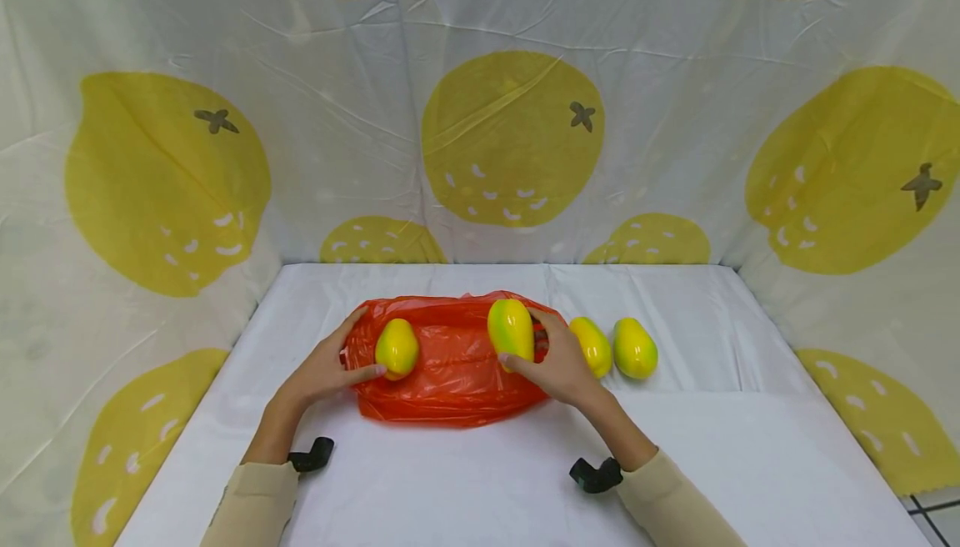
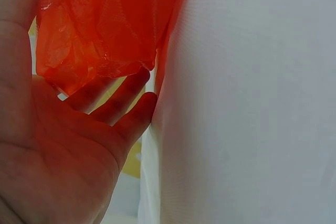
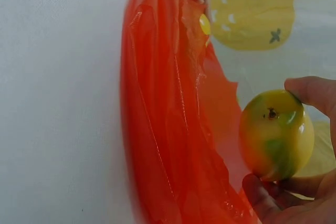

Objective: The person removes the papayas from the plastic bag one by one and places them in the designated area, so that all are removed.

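Note:
A red plastic bag (image 1: 457, 355) lies in the middle of the white table, its mouth spread. My left hand (image 1: 324, 368) holds the bag's left end, with the fingers around its outer side in the left wrist view and the thumb over the rim. Close to that thumb tip, a yellow mango (image 1: 397, 348) shows in the left part of the bag. My right hand (image 1: 558, 359) grips another yellow-green mango (image 1: 511, 330) between thumb and fingers, over the bag's right part. The right wrist view shows this mango's stem end (image 3: 272, 113) beside the red plastic.
Two more mangoes, one (image 1: 591, 347) just beyond the right hand and one (image 1: 635, 348) farther right, rest on the white tablecloth (image 1: 675, 447). Lemon-printed cloth (image 1: 510, 138) rises behind and at both sides of the table.

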The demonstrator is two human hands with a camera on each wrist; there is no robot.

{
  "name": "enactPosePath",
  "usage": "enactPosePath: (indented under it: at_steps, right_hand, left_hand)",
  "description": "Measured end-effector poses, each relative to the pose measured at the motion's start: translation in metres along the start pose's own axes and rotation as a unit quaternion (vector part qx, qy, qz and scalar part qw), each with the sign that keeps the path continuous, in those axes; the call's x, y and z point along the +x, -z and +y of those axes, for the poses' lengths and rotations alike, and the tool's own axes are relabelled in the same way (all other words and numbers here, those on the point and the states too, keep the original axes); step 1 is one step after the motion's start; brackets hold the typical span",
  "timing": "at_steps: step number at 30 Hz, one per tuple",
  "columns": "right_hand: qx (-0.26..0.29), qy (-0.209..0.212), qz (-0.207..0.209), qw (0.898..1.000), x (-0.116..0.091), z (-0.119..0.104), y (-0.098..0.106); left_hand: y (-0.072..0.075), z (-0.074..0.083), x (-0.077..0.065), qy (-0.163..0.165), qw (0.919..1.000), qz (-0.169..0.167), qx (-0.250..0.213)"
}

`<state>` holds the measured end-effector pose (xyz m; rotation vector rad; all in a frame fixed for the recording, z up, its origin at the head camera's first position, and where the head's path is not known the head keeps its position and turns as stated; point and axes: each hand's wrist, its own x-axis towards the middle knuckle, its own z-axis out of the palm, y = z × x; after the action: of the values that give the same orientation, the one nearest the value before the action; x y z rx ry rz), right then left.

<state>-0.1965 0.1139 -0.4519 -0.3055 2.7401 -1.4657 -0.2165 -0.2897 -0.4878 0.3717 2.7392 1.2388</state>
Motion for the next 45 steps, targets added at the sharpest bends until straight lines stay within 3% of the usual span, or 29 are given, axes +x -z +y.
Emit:
enactPosePath:
  at_steps: [12,26,45]
  right_hand:
    - [-0.045,-0.003,0.019,0.999,-0.007,0.008,0.018]
    - [-0.013,-0.016,0.023,1.0,-0.013,0.013,0.039]
    - [-0.047,-0.005,0.051,0.998,-0.019,0.031,0.066]
  left_hand:
    - [-0.001,-0.002,0.0,0.004,1.0,-0.001,0.006]
    - [-0.001,0.0,-0.001,0.003,1.0,-0.001,0.006]
    - [-0.002,-0.001,-0.001,0.009,1.0,0.001,0.001]
